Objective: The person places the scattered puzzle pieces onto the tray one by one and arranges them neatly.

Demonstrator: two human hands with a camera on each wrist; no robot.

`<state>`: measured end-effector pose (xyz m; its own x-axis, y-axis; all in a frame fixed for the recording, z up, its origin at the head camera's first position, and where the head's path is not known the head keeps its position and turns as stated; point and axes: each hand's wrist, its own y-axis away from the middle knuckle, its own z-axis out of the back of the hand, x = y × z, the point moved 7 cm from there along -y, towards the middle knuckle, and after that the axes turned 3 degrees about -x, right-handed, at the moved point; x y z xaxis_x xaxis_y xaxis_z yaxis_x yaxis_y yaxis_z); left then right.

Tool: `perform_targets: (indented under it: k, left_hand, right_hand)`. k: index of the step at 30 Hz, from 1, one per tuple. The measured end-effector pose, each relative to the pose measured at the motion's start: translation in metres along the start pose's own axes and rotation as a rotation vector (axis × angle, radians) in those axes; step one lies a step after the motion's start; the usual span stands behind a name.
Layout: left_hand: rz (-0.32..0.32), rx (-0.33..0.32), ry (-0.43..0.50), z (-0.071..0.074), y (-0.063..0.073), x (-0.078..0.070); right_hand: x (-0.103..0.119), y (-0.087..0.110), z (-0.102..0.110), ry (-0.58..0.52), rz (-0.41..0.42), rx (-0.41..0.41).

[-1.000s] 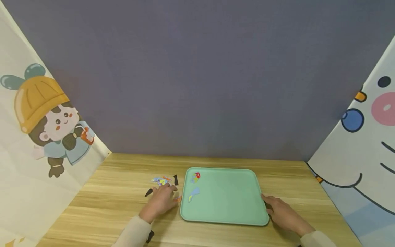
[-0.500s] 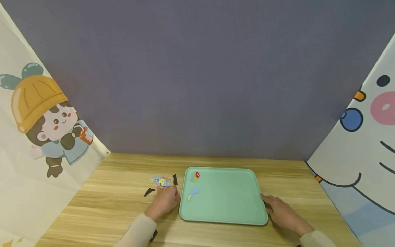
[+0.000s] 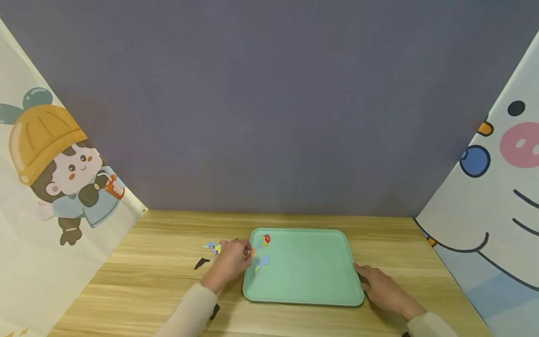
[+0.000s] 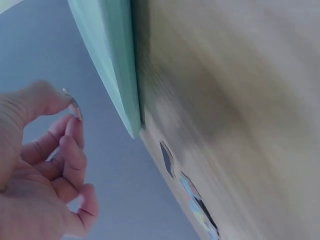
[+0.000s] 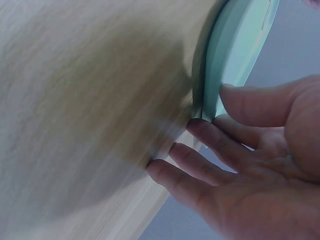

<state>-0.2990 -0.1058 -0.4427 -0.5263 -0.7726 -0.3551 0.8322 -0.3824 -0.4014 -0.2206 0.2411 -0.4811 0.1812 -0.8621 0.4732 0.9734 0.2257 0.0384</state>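
My left hand (image 3: 229, 263) is over the left rim of a pale green tray (image 3: 309, 271) and pinches a small, thin, flat piece with orange on it (image 3: 253, 252). In the left wrist view this piece (image 4: 75, 106) shows nearly edge-on between thumb and fingertips. Two flat pieces lie near the tray's left side: a red, green and blue one (image 3: 265, 241) and a light blue one with yellow (image 3: 262, 264). At the tray's right edge rests my right hand (image 3: 384, 290). The right wrist view has its thumb (image 5: 255, 104) against the rim and other fingertips down by the table.
Left of the tray lies a small heap of colourful flat pieces (image 3: 213, 247), partly hidden by my left hand. A black piece (image 3: 202, 263) is nearby, and a dark thing (image 3: 214, 312) shows by the left sleeve. A grey panel (image 3: 269, 107) stands behind the wooden table (image 3: 160, 243).
My left hand has picked up the orange piece from beside the tray and moved up and right with it to the tray's left rim. The right hand stays at the tray's edge.
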Motion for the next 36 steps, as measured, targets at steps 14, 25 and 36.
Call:
perform_targets:
  k: [14,25,36]
  left_hand:
    - [-0.104,0.079,0.002,-0.036,-0.047,-0.03]
    - [-0.102,0.188,-0.092,-0.065,-0.075,-0.039]
    - [0.03,0.287,-0.147,-0.087,-0.092,-0.041]
  right_hand:
    - [-0.006,0.006,0.004,-0.034,-0.012,-0.005]
    - [-0.006,0.01,0.002,-0.037,0.03,-0.026]
    - [-0.002,0.01,0.001,-0.055,0.009,-0.033]
